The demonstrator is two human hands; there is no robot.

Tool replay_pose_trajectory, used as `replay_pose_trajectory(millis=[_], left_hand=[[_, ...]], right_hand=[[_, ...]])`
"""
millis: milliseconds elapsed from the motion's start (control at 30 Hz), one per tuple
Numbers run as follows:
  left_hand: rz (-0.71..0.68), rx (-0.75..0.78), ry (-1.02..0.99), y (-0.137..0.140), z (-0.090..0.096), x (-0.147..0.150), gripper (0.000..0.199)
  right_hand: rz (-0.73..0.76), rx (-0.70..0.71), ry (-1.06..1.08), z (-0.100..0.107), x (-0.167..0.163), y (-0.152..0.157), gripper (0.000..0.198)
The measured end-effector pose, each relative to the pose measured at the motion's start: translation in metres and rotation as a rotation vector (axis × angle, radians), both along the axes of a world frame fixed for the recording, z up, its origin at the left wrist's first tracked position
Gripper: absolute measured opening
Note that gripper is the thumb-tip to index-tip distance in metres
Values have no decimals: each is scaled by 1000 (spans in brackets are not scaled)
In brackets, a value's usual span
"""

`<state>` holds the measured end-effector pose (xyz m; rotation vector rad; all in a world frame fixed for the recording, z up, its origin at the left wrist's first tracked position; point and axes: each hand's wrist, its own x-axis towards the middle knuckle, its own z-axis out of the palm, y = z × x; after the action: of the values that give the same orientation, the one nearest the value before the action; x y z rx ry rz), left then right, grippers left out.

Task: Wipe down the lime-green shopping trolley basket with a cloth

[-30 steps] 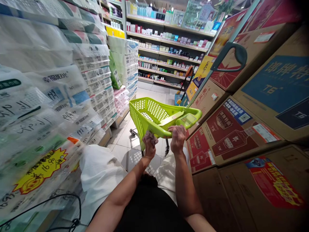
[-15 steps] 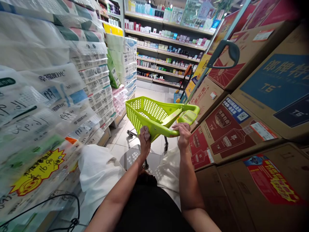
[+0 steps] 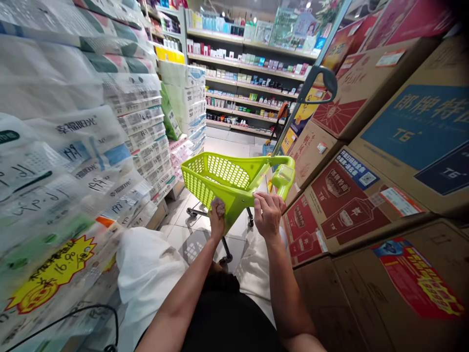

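A lime-green plastic shopping cart [image 3: 238,195] with perforated sides stands before me on a dark wheeled frame. My left hand [image 3: 217,220] presses a crumpled greyish-pink cloth [image 3: 218,206] against the cart's near side wall. My right hand [image 3: 268,215] is closed on the cart's near rim, by the handle end. The green handle [image 3: 284,178] curves round at the right end of the cart. Part of the cloth is hidden behind my left fingers.
Stacked tissue packs [image 3: 142,122] wall in the left side. Printed cardboard boxes [image 3: 348,200] are piled along the right, with a dark trolley handle [image 3: 318,85] standing before them. Product shelves [image 3: 249,63] line the back. A black cable [image 3: 84,310] hangs at lower left.
The cart has shifted slightly left and turned a little, its handle end swinging left. Both hands have moved slightly left; the left, with the cloth, is also lower on the cart's side.
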<state>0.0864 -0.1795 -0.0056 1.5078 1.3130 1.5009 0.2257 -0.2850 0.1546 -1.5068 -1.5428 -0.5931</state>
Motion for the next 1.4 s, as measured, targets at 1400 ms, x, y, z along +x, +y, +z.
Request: replay_pose_trajectory(millis=[1400], left_hand=[[-13, 115, 350, 69, -8, -40, 51]], right_hand=[[192, 12, 206, 0, 59, 2, 56]])
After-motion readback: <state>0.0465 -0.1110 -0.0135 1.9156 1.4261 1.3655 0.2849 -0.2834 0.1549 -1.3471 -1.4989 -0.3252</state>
